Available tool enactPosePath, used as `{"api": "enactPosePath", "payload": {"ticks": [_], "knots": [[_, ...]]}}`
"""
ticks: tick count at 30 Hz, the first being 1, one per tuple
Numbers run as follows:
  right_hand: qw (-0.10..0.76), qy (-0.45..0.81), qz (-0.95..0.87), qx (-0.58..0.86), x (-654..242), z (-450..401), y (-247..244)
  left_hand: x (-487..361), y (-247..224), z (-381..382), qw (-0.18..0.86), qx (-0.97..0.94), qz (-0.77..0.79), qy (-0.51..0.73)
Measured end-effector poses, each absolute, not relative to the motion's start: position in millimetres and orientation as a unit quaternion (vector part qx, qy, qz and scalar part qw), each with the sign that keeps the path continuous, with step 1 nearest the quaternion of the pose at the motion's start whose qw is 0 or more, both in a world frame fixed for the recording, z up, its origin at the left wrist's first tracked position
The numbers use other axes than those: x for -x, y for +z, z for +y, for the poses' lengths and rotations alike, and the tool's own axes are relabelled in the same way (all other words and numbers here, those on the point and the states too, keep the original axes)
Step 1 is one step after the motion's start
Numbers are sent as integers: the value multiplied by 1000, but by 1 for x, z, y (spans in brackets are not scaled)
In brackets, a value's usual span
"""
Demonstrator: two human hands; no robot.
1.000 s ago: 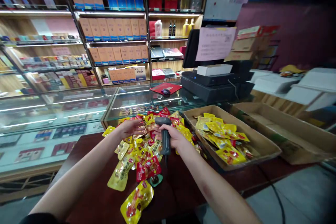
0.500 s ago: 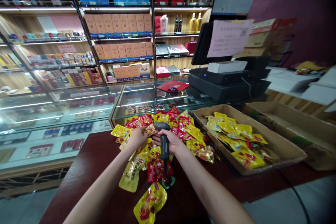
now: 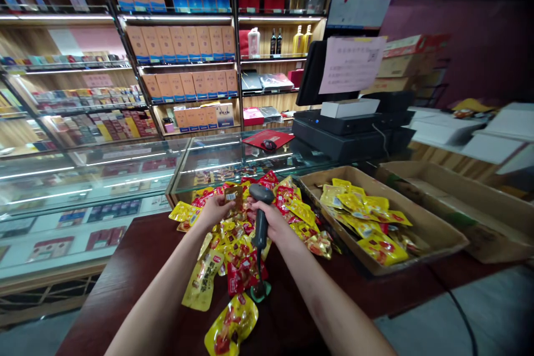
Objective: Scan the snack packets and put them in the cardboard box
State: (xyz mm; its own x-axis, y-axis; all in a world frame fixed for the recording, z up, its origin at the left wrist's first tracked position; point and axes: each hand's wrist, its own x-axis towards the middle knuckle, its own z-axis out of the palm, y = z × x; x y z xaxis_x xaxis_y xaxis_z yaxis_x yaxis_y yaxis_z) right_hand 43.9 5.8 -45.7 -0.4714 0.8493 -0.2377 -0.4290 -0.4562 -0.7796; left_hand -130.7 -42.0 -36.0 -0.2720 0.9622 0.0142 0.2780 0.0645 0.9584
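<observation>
My left hand (image 3: 214, 211) pinches a small brown packet (image 3: 233, 194) by its edge, with a pale label on the side that shows. Just to the right, my right hand (image 3: 271, 218) is wrapped round a dark handheld scanner (image 3: 261, 222), its head pointing up and its cable running down. Under and around both hands lies a pile of yellow and red snack packets (image 3: 237, 239). Nearer to me, a yellow packet (image 3: 231, 325) lies apart on the dark red tabletop (image 3: 137, 261).
On the right stand a cardboard tray (image 3: 417, 261) holding yellow packets and another cardboard tray (image 3: 496, 245). A glass counter (image 3: 125, 178) runs behind, with a mouse (image 3: 268, 145) on a red pad and a monitor (image 3: 311, 75). A black cable (image 3: 459, 300) hangs at right.
The packet in my left hand is now raised upright, its labelled side showing beside the scanner head. The view has shifted slightly, moving the surroundings left in the picture.
</observation>
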Motion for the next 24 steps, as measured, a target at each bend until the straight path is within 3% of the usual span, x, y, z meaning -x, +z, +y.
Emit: {"api": "enactPosePath", "payload": {"ticks": [4,8,16,24], "knots": [[381,802,-348,301,-54,6,-40,119,-32,-37,517,-418,557,498],[396,786,-357,314,-61,5,-37,107,-38,-31,561,-364,536,516],[426,776,-326,334,-73,6,-37,92,-47,-25,591,-310,524,530],[453,690,-422,375,-73,-8,-33,100,-56,0,521,-325,553,563]]}}
